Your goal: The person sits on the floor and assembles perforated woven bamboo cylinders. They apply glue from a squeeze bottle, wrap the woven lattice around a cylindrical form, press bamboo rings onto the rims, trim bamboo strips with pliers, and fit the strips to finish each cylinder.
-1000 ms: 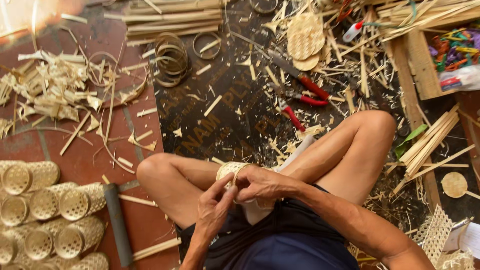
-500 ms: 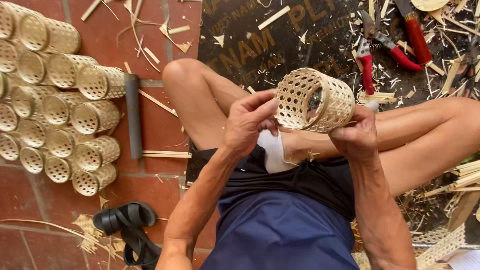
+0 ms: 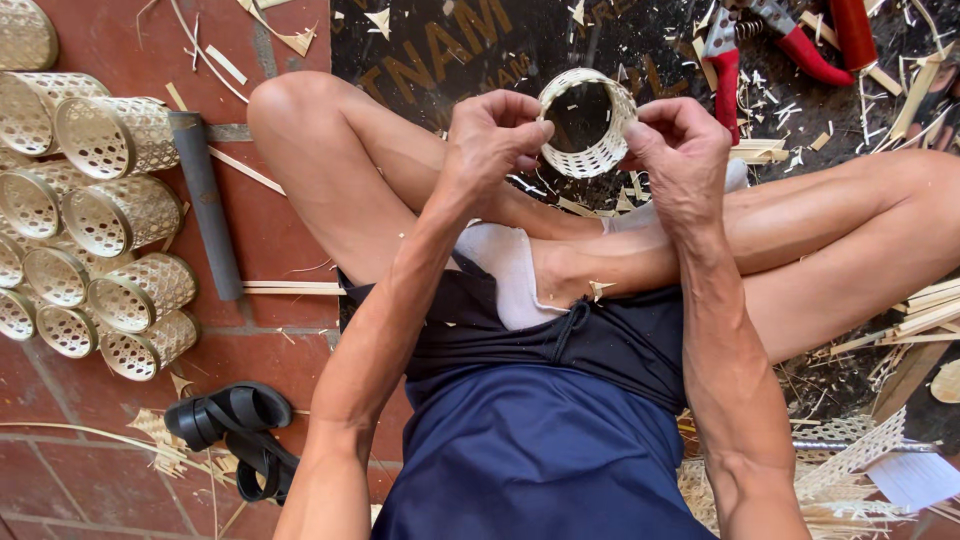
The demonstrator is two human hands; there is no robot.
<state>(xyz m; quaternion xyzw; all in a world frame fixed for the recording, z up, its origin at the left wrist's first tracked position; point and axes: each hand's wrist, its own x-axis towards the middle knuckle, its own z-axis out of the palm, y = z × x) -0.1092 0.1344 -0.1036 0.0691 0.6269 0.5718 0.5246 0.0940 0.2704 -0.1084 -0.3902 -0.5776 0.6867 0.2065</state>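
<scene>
From the head view, I hold a small woven cane cylinder [image 3: 588, 122] above my crossed legs, its open end facing me. My left hand [image 3: 497, 135] pinches its left rim; my right hand [image 3: 683, 150] pinches its right rim. Behind the cylinder lies a black mat [image 3: 440, 45] with tan lettering. Right of the cylinder lie red-handled pliers [image 3: 765, 40]; far left, finished woven cylinders [image 3: 110, 215] lie stacked beside a grey tube [image 3: 205, 200].

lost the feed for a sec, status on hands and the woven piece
Left hand and right hand both pinch the woven ring by its rim. Held above the knees. Nothing in the way.
</scene>
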